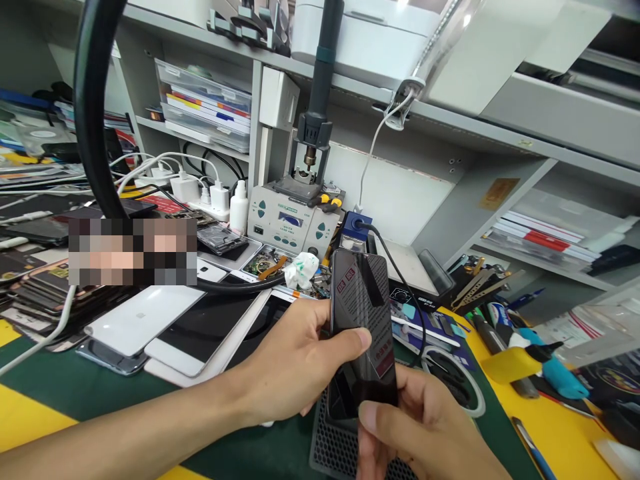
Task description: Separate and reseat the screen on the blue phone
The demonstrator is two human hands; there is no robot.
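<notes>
I hold a black phone (361, 320) upright over the bench, its dark glossy face toward me with red-and-white labels on it. My left hand (295, 360) grips its left edge, thumb pressed across the lower front. From below, my right hand (420, 427) closes on the phone's bottom end with the thumb at the lower edge. Under the phone lies a dark perforated mat (333, 440).
White phones and tablets (150, 320) lie stacked at left. Behind stand a soldering station (290, 223) and a white bottle (239, 207). Tools, pens and a blue-handled tool (555, 370) crowd the yellow mat at right. A thick black hose (90, 113) arches over the left.
</notes>
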